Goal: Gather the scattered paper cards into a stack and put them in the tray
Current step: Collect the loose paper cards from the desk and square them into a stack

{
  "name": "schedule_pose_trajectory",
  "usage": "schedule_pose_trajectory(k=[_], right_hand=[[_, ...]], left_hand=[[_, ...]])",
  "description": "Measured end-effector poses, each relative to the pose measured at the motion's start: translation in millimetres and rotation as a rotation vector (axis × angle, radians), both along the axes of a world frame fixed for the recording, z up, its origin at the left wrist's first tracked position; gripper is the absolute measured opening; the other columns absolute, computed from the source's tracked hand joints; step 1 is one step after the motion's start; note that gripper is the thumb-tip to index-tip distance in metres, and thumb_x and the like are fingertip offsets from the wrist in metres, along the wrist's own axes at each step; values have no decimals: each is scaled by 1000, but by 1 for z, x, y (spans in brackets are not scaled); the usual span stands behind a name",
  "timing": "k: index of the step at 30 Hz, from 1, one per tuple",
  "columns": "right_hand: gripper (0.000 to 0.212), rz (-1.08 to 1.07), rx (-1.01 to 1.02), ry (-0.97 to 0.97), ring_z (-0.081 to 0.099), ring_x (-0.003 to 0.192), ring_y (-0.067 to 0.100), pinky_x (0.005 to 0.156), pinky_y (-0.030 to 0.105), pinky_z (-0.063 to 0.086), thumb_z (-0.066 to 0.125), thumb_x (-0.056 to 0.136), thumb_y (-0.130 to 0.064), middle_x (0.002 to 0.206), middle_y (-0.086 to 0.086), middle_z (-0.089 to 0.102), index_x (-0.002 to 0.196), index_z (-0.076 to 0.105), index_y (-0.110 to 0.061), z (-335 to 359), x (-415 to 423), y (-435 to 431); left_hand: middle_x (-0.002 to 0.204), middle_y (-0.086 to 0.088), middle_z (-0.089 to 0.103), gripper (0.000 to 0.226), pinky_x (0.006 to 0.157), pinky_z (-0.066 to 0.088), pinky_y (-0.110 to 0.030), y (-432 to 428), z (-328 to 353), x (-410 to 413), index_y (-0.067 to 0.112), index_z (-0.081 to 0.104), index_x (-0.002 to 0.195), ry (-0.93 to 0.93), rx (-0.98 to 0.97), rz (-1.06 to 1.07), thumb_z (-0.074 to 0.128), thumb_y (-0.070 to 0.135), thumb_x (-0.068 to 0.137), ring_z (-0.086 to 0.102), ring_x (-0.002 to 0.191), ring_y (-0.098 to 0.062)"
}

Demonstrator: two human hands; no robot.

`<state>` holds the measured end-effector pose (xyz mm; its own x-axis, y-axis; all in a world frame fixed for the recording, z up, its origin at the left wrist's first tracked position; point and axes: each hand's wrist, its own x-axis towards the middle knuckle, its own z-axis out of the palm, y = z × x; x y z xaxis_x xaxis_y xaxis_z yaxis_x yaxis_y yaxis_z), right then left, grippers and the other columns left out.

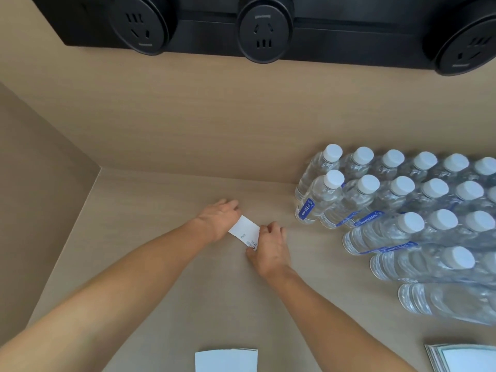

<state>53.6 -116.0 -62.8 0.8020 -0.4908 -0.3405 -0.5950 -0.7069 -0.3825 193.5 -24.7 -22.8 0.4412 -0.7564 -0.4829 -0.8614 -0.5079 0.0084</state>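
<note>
Tan wood-grain tabletop (166, 291) with matching walls behind and at the side, black socket strip (268, 30) overhead. Both bare arms reach in. Left hand (221, 214) and right hand (271, 245) meet mid-table, each closed on an opposite end of a small white card stack (243, 229) held between them; printed marks sit near the right-hand end. Can't tell if the stack touches the table. Well beyond the right hand, on its outer side: shrink-wrapped water bottles (402, 208), white caps. Nearer the person than both hands, a white paper piece (226, 361) at the frame edge; behind the right forearm, a white tray-like rim (456, 358), partly cropped.
</note>
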Motion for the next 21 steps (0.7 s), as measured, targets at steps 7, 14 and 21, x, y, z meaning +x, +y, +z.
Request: schedule_pose_trajectory(k=[7, 14, 21], right_hand=[[36, 42, -3, -18, 38, 116, 26, 81, 35, 52, 59, 81, -20, 123, 5, 42, 114, 54, -9, 19, -22, 9], [39, 110, -44, -91, 41, 114, 27, 84, 37, 51, 63, 80, -22, 122, 6, 42, 115, 54, -9, 53, -64, 32], [35, 183, 9, -71, 43, 114, 24, 83, 32, 45, 64, 78, -22, 121, 2, 42, 111, 56, -13, 64, -115, 55]], left_hand=[[119, -2, 43, 35, 76, 40, -30, 32, 15, -21, 13, 51, 115, -18, -28, -40, 62, 26, 85, 42, 110, -22], [113, -3, 44, 37, 78, 47, -35, 70, 52, -73, 11, 51, 113, -55, -76, -17, 61, 32, 83, 42, 106, -22], [113, -3, 45, 40, 87, 48, -37, 110, 62, -136, 12, 52, 114, -24, -74, 56, 60, 37, 85, 44, 109, -22]])
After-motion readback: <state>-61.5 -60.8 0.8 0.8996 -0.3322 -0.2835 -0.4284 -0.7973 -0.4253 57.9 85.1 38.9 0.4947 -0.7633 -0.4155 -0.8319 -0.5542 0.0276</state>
